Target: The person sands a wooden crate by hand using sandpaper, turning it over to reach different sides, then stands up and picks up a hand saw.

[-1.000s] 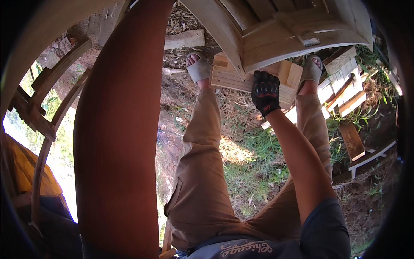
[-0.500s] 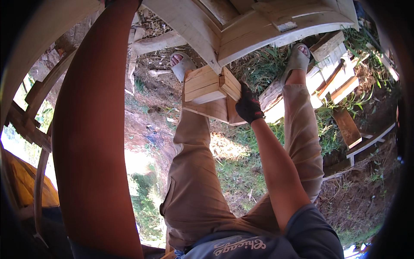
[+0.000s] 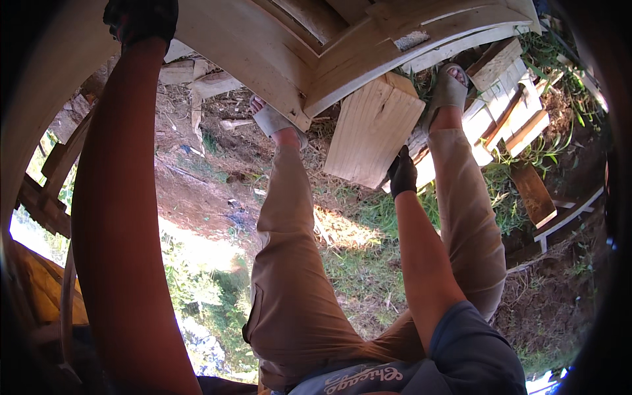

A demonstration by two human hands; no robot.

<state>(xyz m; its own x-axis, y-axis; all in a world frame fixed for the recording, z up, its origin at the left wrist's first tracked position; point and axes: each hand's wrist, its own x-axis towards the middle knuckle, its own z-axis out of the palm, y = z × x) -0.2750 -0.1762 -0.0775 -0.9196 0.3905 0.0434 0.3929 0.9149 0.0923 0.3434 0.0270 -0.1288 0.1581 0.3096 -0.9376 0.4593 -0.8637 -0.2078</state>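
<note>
My right hand (image 3: 403, 172), in a black glove, grips the near right edge of a pale wooden box (image 3: 375, 131). The box is tilted, with a broad grained face toward me, close to the corner of a large wooden frame (image 3: 257, 56). Its far end lies next to the frame's lower edge. My left hand (image 3: 141, 20), also in a dark glove, is up at the top left against the frame's pale boards. Its fingers look curled, but what they hold is hidden.
My sandalled feet (image 3: 449, 92) stand apart on dirt and grass under the frame. Stacked planks (image 3: 503, 108) lie beside the right foot, with a loose brown board (image 3: 532, 192) nearer. Wood scraps (image 3: 214, 84) lie at the left. A yellow sheet (image 3: 46, 283) shows at the far left.
The wooden box has moved right, away from the frame's corner, and turned so a broad face shows. My right hand has shifted slightly right and nearer. My left hand has come into view.
</note>
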